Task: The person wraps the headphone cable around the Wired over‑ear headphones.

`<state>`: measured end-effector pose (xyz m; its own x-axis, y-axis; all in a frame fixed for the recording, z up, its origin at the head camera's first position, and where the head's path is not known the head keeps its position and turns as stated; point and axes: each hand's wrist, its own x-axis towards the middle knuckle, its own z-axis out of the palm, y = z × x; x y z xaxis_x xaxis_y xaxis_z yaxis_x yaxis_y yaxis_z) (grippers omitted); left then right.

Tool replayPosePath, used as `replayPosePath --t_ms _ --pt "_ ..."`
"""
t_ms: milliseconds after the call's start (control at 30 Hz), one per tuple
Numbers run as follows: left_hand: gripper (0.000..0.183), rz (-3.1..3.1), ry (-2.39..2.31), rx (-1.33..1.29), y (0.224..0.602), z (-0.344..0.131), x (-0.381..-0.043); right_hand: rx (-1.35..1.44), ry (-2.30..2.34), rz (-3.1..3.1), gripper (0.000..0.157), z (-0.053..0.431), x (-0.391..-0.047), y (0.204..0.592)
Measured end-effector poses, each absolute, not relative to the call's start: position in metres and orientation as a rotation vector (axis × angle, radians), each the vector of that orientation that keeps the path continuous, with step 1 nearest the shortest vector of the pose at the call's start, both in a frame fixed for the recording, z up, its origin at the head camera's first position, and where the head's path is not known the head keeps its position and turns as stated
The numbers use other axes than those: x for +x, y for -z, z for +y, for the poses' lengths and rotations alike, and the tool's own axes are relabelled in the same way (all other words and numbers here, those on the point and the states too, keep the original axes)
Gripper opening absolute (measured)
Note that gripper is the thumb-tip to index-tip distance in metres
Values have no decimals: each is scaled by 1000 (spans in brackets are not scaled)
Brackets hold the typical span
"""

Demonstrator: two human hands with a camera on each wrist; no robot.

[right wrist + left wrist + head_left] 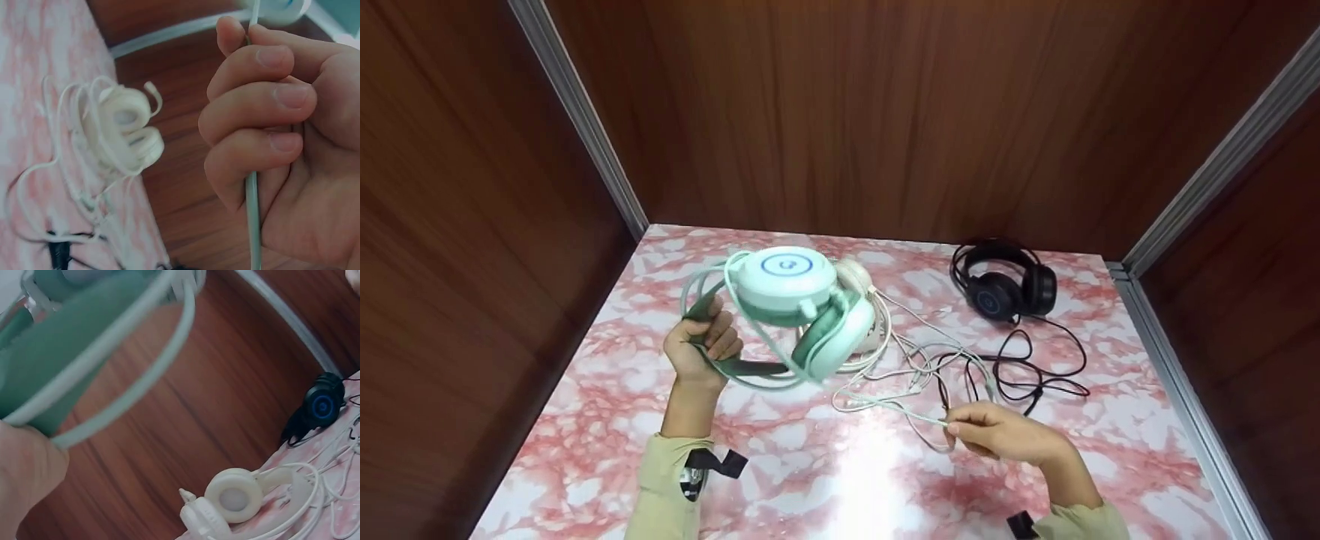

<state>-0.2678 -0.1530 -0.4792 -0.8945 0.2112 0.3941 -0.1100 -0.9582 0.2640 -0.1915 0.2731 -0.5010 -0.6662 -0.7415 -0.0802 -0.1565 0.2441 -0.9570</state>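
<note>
My left hand (706,345) grips the headband of mint-green headphones (784,285), held up over the table with their ear cups toward the right. In the left wrist view the green headband (73,343) and its thin outer tubes rise from that hand. My right hand (997,433) pinches a pale green cable (904,411) that runs toward the green headphones; in the right wrist view the cable (253,219) passes through its curled fingers. Behind the green pair, partly hidden by it, white headphones (233,498) lie on the table.
Black headphones (997,289) lie at the back right, their black cable (1039,375) looped in front. White cables (900,352) tangle with it mid-table. The red-and-white marbled table (607,420) is walled by brown wood panels (840,120) with metal corner strips (585,120).
</note>
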Motion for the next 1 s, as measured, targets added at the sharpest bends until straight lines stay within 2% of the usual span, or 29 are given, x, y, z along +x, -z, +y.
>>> replayPosePath --t_ms 133,233,267,400,500,567,667,900,1000 --pt "22 204 -2734 706 479 -153 -264 -715 1440 2038 26 284 -210 511" --pt "6 145 -2661 748 482 -155 -261 -613 1444 2128 33 290 -225 516" --pt "6 143 -2642 777 483 -155 -260 -584 1431 2173 36 291 -230 517" --pt "10 225 -2554 990 485 -155 -260 -497 1352 2354 42 287 -251 517" --pt "34 374 -2424 1168 479 -152 -262 -428 1326 2453 40 278 -267 512" --pt "51 526 -2357 1272 472 -148 -264 -382 1346 2507 41 272 -276 505" --pt "54 844 -2272 1342 463 -144 -264 -343 1404 2603 43 261 -288 493" --pt "29 1875 -1863 1341 447 -131 -256 -327 1509 2704 44 239 -293 463" --pt "30 2177 -1635 1325 439 -122 -248 -328 1611 2575 40 233 -288 449"
